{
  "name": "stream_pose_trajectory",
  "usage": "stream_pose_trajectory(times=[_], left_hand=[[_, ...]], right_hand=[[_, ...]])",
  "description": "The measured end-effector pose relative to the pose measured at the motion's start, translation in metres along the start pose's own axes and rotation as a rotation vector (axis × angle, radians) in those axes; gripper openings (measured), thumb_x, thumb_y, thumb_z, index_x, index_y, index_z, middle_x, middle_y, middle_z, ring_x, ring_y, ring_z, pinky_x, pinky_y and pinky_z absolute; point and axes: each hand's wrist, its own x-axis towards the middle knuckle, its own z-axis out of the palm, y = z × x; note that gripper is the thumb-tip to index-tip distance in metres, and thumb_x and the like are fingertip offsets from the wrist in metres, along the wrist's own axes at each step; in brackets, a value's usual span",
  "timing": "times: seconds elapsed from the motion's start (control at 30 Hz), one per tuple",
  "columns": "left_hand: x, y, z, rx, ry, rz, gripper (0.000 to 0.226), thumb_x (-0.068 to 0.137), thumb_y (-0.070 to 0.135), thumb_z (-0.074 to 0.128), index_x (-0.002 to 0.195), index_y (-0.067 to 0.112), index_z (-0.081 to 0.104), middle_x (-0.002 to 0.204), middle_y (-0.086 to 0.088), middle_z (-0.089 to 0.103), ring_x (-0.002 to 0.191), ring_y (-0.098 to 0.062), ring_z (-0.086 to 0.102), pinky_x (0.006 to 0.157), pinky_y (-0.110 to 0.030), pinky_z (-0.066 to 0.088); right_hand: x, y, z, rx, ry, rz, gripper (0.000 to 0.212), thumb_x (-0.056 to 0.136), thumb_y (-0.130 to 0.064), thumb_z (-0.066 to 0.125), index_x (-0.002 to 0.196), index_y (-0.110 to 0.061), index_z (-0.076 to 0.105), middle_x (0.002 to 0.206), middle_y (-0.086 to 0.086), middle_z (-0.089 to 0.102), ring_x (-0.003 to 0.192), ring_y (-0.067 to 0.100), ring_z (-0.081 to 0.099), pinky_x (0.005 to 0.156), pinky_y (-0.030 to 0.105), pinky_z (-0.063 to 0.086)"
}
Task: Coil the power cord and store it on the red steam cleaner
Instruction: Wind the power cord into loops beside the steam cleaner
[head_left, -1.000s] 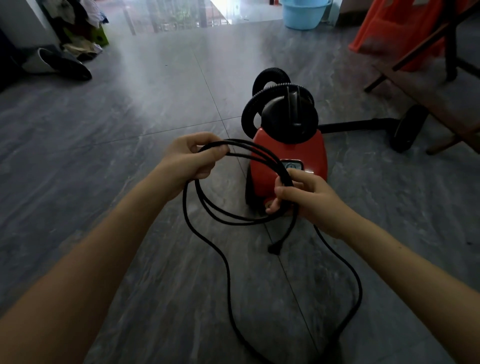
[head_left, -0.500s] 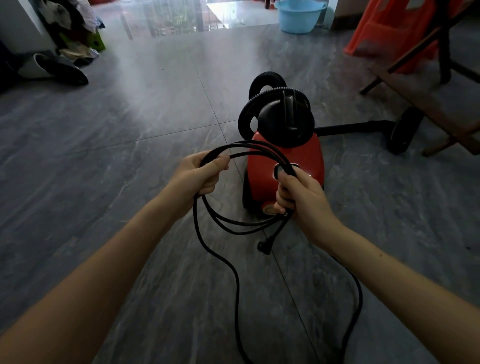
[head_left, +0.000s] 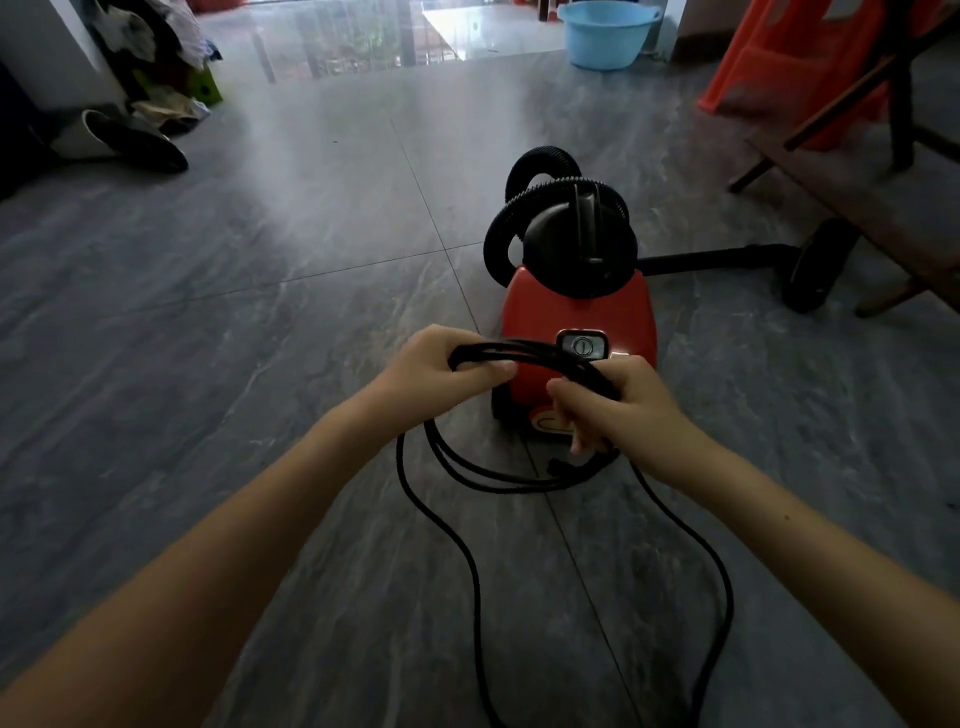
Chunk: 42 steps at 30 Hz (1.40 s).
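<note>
Black rubbery cord (head_left: 498, 480) looped, gripped by closed left hand (head_left: 441, 371) and right hand (head_left: 618, 402), glossy red cleaner (head_left: 576, 306) beyond, grey marbled tile floor (head_left: 234, 322).

Head view — forward, downward, close

A blue basin (head_left: 608, 34) stands beyond black-and-white slippers (head_left: 117, 140).

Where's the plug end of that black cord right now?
In the head view the plug hangs just below the right hand, right of centre, in front of the red steam cleaner's base and above the grey tiled floor.
</note>
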Motion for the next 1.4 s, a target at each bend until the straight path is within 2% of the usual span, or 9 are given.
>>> stream_pose_trajectory(times=[0.1,0.2,0.33,0.6,0.73,0.87,1.23,1.37,1.4], left_hand=[[0.004,0.003,0.008,0.065,0.003,0.043,0.03,0.087,0.025,0.069,0.062,0.008,0.065,0.049,0.001,0.044,0.045,-0.01,0.038,0.048,-0.022,0.032],[0.008,0.002,0.007,0.116,0.034,0.051,0.029,0.086,0.02,0.07,0.059,0.011,0.063,0.047,0.006,0.043,0.042,-0.005,0.037,0.047,-0.019,0.032],[0.007,0.004,0.003,0.013,0.115,-0.015,0.031,0.086,0.021,0.071,0.063,0.003,0.064,0.047,0.005,0.041,0.042,-0.003,0.036,0.044,-0.015,0.029],[0.008,0.004,0.0,-0.457,0.409,-0.22,0.031,0.09,0.014,0.066,0.062,0.019,0.054,0.051,0.006,0.028,0.042,-0.01,0.024,0.039,-0.022,0.019],[0.003,0.001,0.02,-0.525,0.342,-0.213,0.047,0.088,0.011,0.067,0.052,0.027,0.042,0.048,0.01,0.031,0.042,-0.008,0.026,0.04,-0.02,0.024],[0.003,0.002,0.026,-0.475,0.236,-0.192,0.046,0.085,0.003,0.067,0.056,0.02,0.035,0.046,0.012,0.033,0.04,-0.006,0.029,0.041,-0.019,0.028],[0.007,0.018,0.053,-0.215,0.085,-0.064,0.04,0.084,0.0,0.063,0.064,0.021,0.035,0.058,0.007,0.037,0.053,-0.007,0.038,0.05,-0.018,0.036],[0.01,0.016,0.053,-0.206,0.026,-0.11,0.003,0.088,0.004,0.056,0.09,0.005,0.054,0.067,0.006,0.05,0.053,-0.001,0.048,0.051,-0.016,0.038],[0.011,0.016,0.053,-0.191,0.018,-0.116,0.01,0.089,0.004,0.055,0.099,0.004,0.056,0.07,0.007,0.053,0.052,0.004,0.05,0.05,-0.014,0.039]], right_hand=[[-0.002,-0.003,0.006,0.011,-0.049,0.042,0.028,0.095,-0.014,0.06,0.069,-0.005,0.062,0.045,-0.004,0.049,0.04,0.02,0.049,0.045,0.034,0.043],[-0.003,-0.006,0.006,-0.006,-0.095,0.09,0.019,0.094,-0.011,0.061,0.079,0.001,0.06,0.049,-0.005,0.046,0.04,0.009,0.044,0.04,0.026,0.041],[0.001,-0.014,-0.002,0.216,-0.17,0.165,0.025,0.097,-0.009,0.051,0.072,-0.005,0.053,0.052,-0.001,0.038,0.041,0.012,0.037,0.041,0.026,0.041],[0.003,0.001,0.015,0.456,0.132,0.125,0.036,0.099,-0.01,0.049,0.063,-0.01,0.045,0.046,-0.001,0.034,0.042,0.014,0.043,0.068,0.034,0.057],[0.006,-0.002,0.019,0.51,0.298,0.087,0.037,0.097,-0.011,0.053,0.063,-0.013,0.041,0.05,-0.004,0.031,0.041,0.01,0.031,0.046,0.027,0.04],[0.003,-0.003,0.014,0.546,0.287,0.077,0.033,0.094,-0.006,0.059,0.064,-0.014,0.046,0.051,-0.007,0.039,0.042,0.006,0.034,0.039,0.02,0.031],[0.008,0.002,0.017,0.536,0.361,0.079,0.01,0.088,-0.013,0.067,0.08,-0.013,0.061,0.05,-0.007,0.05,0.047,0.008,0.05,0.055,0.029,0.045],[0.01,0.005,0.019,0.459,0.398,0.072,0.022,0.076,-0.021,0.077,0.095,-0.015,0.065,0.073,-0.003,0.07,0.07,0.014,0.067,0.065,0.027,0.053],[0.01,0.005,0.019,0.443,0.409,0.076,0.029,0.073,-0.022,0.078,0.099,-0.014,0.066,0.083,0.004,0.073,0.079,0.019,0.071,0.069,0.027,0.054]])
